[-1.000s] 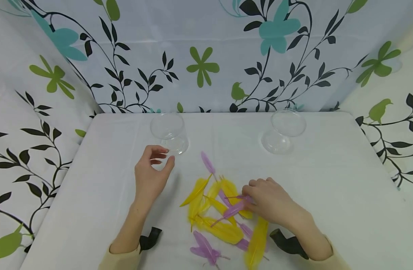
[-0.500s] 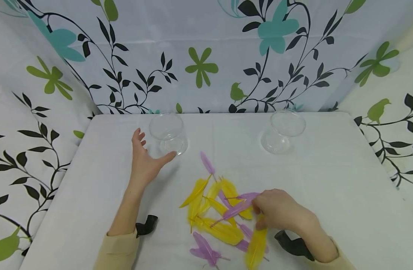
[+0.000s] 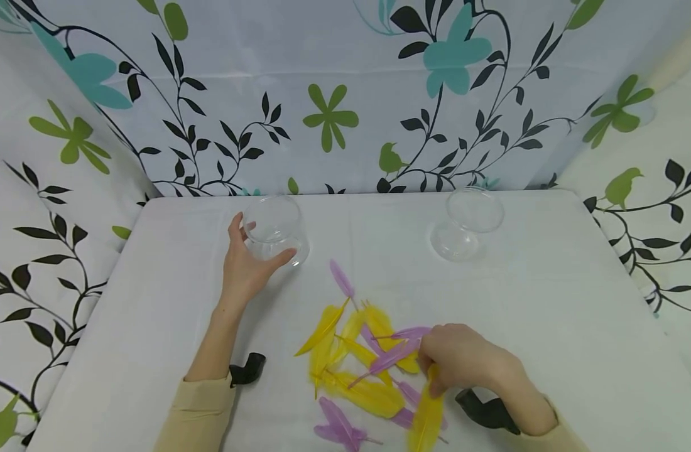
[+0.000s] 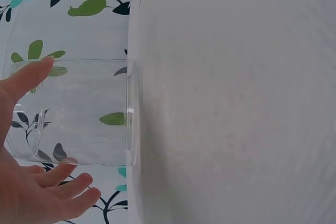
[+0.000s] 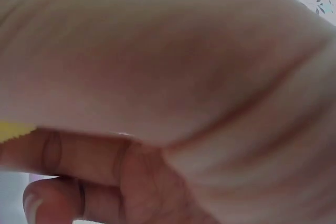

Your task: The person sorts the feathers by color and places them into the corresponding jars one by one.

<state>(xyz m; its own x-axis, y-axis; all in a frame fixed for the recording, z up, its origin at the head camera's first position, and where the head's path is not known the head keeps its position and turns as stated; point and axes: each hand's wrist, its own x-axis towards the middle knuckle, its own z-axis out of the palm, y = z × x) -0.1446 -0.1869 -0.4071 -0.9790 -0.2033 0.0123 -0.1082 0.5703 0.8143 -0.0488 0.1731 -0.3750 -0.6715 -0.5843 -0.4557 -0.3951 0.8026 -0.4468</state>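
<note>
Near the bench's far edge our left hand (image 3: pixel 245 263) curls round the clear plastic cup (image 3: pixel 274 229), light and slippery, best gripped by its sides, while our right hand (image 3: pixel 464 364) pinches a soft purple feather (image 3: pixel 386 359) from the near-edge pile.

A: Where is the left hand (image 3: pixel 245 267)?
B: At the far left of the white table (image 3: pixel 549 301), thumb and fingers curved round the left clear cup (image 3: pixel 274 229).
A: And the right hand (image 3: pixel 461 361)?
B: Near side, fingers curled over the right edge of the feather pile (image 3: pixel 368 367), pinching the purple feathers (image 3: pixel 399 348) that stick out to its left.
A: What's in the pile?
B: Yellow and purple feathers, overlapping. One purple feather (image 3: pixel 342 279) lies just beyond the pile.
A: Anything else?
B: A second clear cup (image 3: pixel 468 223) stands at the far right, well apart from both hands, before the flowered curtain (image 3: pixel 345 94).
</note>
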